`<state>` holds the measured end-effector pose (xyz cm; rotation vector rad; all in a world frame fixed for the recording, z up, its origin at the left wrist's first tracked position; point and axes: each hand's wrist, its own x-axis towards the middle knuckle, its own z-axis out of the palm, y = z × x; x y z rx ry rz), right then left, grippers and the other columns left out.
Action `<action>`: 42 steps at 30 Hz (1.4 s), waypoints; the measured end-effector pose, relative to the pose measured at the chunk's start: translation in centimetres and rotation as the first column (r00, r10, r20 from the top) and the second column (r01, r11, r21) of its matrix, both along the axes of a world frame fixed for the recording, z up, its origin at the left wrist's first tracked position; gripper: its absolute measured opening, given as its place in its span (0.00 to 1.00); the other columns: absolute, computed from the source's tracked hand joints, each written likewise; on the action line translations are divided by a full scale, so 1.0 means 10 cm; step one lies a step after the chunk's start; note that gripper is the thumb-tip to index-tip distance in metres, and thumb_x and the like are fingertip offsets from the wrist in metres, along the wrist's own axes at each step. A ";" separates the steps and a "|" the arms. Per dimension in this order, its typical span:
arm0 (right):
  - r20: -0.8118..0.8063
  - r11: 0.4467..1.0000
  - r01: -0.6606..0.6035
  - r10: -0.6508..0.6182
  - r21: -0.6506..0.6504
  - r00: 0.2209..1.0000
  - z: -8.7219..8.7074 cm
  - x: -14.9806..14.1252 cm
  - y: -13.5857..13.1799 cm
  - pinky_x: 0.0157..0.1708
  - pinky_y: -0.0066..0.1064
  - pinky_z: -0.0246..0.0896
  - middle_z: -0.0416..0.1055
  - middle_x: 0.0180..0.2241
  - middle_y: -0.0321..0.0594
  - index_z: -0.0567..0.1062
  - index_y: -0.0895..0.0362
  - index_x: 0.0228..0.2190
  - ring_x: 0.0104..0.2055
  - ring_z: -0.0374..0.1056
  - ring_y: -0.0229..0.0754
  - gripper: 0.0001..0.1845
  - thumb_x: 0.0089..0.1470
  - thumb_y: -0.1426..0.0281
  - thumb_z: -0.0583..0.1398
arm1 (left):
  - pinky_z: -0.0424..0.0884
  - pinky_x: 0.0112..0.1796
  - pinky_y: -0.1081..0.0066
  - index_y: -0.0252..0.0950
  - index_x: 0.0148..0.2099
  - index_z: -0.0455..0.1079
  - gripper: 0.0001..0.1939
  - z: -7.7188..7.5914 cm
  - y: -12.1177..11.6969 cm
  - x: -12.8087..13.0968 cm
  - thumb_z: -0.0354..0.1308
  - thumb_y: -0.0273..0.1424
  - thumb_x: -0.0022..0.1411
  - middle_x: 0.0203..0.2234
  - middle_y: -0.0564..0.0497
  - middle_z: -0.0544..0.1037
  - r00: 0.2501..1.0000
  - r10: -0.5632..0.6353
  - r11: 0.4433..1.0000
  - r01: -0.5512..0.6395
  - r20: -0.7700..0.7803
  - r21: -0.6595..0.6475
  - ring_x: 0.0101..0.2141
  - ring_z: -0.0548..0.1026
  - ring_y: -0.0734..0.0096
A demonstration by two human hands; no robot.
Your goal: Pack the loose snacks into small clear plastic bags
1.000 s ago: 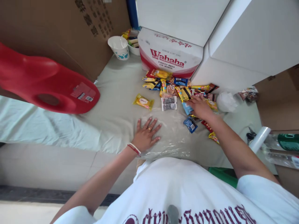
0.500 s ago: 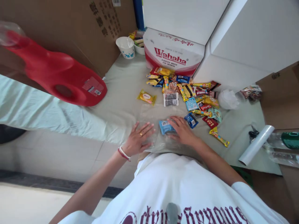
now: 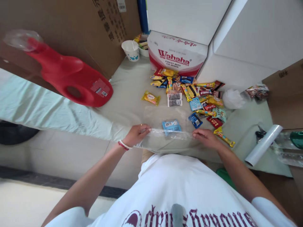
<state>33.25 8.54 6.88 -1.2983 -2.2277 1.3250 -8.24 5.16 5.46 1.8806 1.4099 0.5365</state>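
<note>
A sheet of clear plastic film lies at the table's near edge, its front edge lifted between my hands. My left hand pinches that edge at its left end. At the other end my right hand grips it, fingers closed. On the film, between the hands, rests a small blue snack packet, its lower edge partly behind the raised film. Just beyond the film are a yellow-wrapped snack and a grey-and-white packet. A dark blue packet lies near my right hand.
Several wrapped snacks are heaped before a Wahaha carton. A red jug lies at left, a paper cup behind. On the right are a crumpled white bag, a film roll and clear bottles.
Both hands have gone from lying spread on the film to gripping its near edge. My right hand has left the blue packet and moved right; the film's edge is now raised.
</note>
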 end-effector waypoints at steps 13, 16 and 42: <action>0.525 0.849 -0.317 0.056 0.422 0.849 0.33 -1.29 1.12 0.49 0.40 0.64 0.75 0.48 0.51 0.77 0.57 0.50 0.54 0.66 0.55 0.15 0.63 0.67 0.61 | 0.67 0.58 0.49 0.36 0.56 0.68 0.19 -0.31 0.36 0.17 0.54 0.38 0.66 0.49 0.39 0.74 0.764 0.637 0.760 -0.597 -0.107 0.258 0.54 0.71 0.49; 0.592 0.857 -0.351 0.068 0.377 0.803 0.15 -1.66 1.28 0.52 0.44 0.63 0.73 0.53 0.55 0.73 0.58 0.57 0.58 0.63 0.58 0.26 0.58 0.68 0.66 | 0.66 0.59 0.52 0.34 0.63 0.62 0.28 -0.24 0.25 0.15 0.53 0.45 0.68 0.54 0.37 0.72 0.758 0.651 0.738 -0.619 -0.043 0.269 0.57 0.70 0.52; 0.458 0.685 -0.589 0.396 0.430 0.796 -0.25 -0.98 0.07 0.48 0.39 0.60 0.71 0.48 0.46 0.78 0.57 0.49 0.48 0.64 0.47 0.15 0.66 0.78 0.56 | 0.67 0.32 0.70 0.40 0.43 0.70 0.09 0.16 0.11 0.50 0.54 0.34 0.61 0.28 0.56 0.70 0.801 0.545 0.834 -0.547 0.247 -0.069 0.26 0.69 0.72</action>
